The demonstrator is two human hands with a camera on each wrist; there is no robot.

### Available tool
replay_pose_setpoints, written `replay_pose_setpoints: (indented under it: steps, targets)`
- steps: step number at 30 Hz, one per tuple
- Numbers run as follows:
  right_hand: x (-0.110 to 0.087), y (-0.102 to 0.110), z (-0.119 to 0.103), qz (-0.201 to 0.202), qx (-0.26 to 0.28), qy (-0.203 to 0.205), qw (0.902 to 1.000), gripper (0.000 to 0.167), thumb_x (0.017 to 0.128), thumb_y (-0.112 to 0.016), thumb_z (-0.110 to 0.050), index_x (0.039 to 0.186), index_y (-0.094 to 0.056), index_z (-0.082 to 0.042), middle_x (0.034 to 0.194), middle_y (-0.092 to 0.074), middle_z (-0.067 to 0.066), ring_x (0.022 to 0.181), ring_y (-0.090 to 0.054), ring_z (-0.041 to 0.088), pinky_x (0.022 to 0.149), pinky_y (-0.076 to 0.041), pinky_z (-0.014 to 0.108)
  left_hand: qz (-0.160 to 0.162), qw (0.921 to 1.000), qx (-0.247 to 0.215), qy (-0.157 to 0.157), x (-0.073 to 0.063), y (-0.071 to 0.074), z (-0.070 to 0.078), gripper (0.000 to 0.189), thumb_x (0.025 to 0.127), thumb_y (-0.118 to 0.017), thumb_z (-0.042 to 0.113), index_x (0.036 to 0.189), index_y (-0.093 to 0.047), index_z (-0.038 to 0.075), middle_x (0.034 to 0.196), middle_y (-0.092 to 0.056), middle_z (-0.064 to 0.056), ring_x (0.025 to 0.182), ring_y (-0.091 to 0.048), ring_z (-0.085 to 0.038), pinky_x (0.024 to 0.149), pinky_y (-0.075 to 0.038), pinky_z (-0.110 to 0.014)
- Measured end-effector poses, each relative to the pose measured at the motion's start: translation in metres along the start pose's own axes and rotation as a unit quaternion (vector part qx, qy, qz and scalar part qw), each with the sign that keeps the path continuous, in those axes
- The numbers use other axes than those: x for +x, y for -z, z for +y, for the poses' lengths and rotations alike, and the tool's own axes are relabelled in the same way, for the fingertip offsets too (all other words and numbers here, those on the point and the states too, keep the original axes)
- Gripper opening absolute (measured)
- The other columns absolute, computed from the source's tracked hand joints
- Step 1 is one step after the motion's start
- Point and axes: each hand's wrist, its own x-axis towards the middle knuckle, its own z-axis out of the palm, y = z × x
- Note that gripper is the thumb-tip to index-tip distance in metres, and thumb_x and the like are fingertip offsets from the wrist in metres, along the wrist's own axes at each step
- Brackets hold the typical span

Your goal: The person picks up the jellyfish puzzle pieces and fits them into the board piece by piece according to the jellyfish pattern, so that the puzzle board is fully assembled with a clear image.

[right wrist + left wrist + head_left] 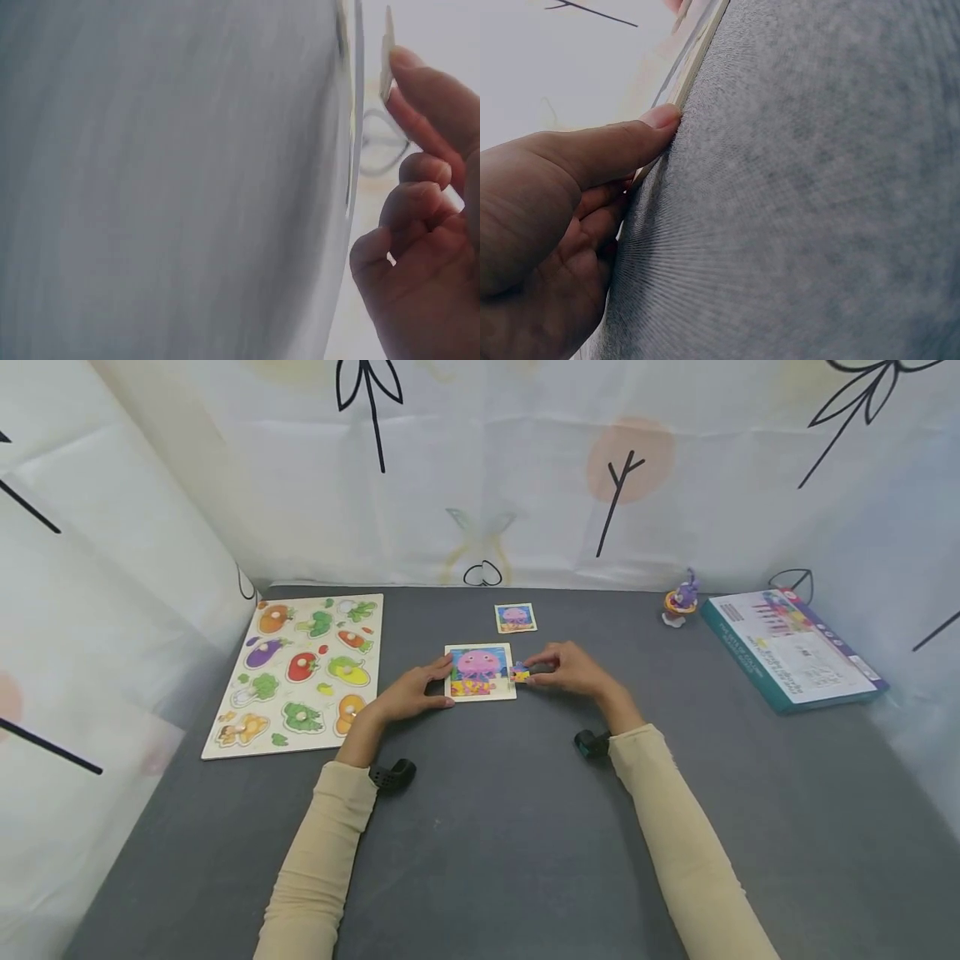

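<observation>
A small square jigsaw puzzle [480, 672] with a pink jellyfish-like picture and a pale border lies in mid-table. My left hand [408, 695] holds its left edge, the thumb at the lower corner and the fingers farther up. In the left wrist view the thumb [622, 146] presses against the board's thin edge [694, 64]. Just past the board's right side, my right hand [573, 672] pinches a small colourful puzzle piece [520, 672] between thumb and fingertip. The right wrist view shows that piece [388, 56] edge-on, raised off the table, with the other fingers curled.
Behind the puzzle lies a small card [515, 617] with a similar picture. A vegetable puzzle board [318, 631] lies at the left, close to the left forearm. Toward the back right stand a purple figurine [681, 600] and a teal-edged box [795, 647]. Printed cloth walls border the table.
</observation>
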Motion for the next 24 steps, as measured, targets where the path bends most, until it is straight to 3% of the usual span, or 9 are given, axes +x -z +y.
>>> replay_pose_setpoints:
  steps: [8, 10, 12, 15, 17, 24]
  targets:
    - [0.013, -0.018, -0.012, -0.025, 0.021, 0.001, 0.9995, 0.025, 0.077, -0.073, -0.01, 0.101, -0.071, -0.001, 0.076, -0.053, 0.008, 0.069, -0.037, 0.021, 0.061, -0.029, 0.026, -0.002, 1.0, 0.002, -0.001, 0.003, -0.002, 0.002, 0.071, 0.085, -0.066, 0.022, 0.142, -0.029, 0.0, 0.153, -0.02, -0.013, 0.14, -0.019, -0.03, 0.113, -0.015, -0.049]
    - [0.014, -0.019, -0.013, -0.024, 0.021, -0.006, 0.9995, 0.024, 0.077, -0.073, -0.009, 0.1, -0.072, -0.001, 0.077, -0.056, 0.008, 0.082, -0.049, 0.025, 0.067, -0.03, 0.026, -0.002, 1.0, 0.001, 0.0, 0.003, -0.002, 0.003, 0.072, 0.085, -0.066, 0.023, 0.142, -0.029, 0.0, 0.153, -0.02, -0.012, 0.14, -0.019, -0.03, 0.113, -0.015, -0.049]
    - [0.015, -0.02, -0.014, -0.021, 0.026, -0.014, 0.9993, 0.026, 0.077, -0.073, -0.009, 0.102, -0.071, -0.002, 0.078, -0.057, 0.008, 0.086, -0.048, 0.028, 0.067, -0.03, 0.027, -0.002, 1.0, 0.004, 0.003, 0.003, -0.002, 0.003, 0.072, 0.085, -0.066, 0.023, 0.142, -0.029, 0.001, 0.153, -0.019, -0.012, 0.141, -0.019, -0.03, 0.113, -0.016, -0.049]
    - [0.016, -0.021, -0.015, -0.017, 0.028, -0.014, 0.9994, 0.029, 0.078, -0.073, -0.01, 0.106, -0.07, -0.004, 0.077, -0.055, 0.007, 0.082, -0.048, 0.023, 0.066, -0.031, 0.026, -0.001, 0.9999, 0.008, 0.007, 0.004, -0.003, 0.003, 0.072, 0.085, -0.066, 0.023, 0.142, -0.029, 0.001, 0.153, -0.02, -0.011, 0.14, -0.019, -0.03, 0.113, -0.016, -0.049]
    - [0.017, -0.022, -0.017, -0.024, 0.024, -0.007, 0.9994, 0.03, 0.079, -0.072, -0.012, 0.108, -0.069, -0.006, 0.075, -0.05, 0.007, 0.068, -0.036, 0.02, 0.06, -0.03, 0.026, -0.002, 0.9999, 0.009, 0.006, 0.004, -0.003, 0.003, 0.071, 0.085, -0.066, 0.022, 0.142, -0.029, 0.001, 0.153, -0.02, -0.012, 0.14, -0.02, -0.03, 0.112, -0.017, -0.049]
    - [0.019, -0.023, -0.022, -0.051, -0.012, -0.008, 0.9986, 0.028, 0.079, -0.072, -0.015, 0.105, -0.069, -0.006, 0.072, -0.045, 0.008, 0.062, -0.032, 0.016, 0.057, -0.028, 0.026, -0.006, 1.0, 0.006, 0.001, 0.006, -0.001, 0.007, 0.071, 0.086, -0.065, 0.021, 0.142, -0.029, 0.0, 0.153, -0.02, -0.013, 0.14, -0.02, -0.031, 0.112, -0.017, -0.049]
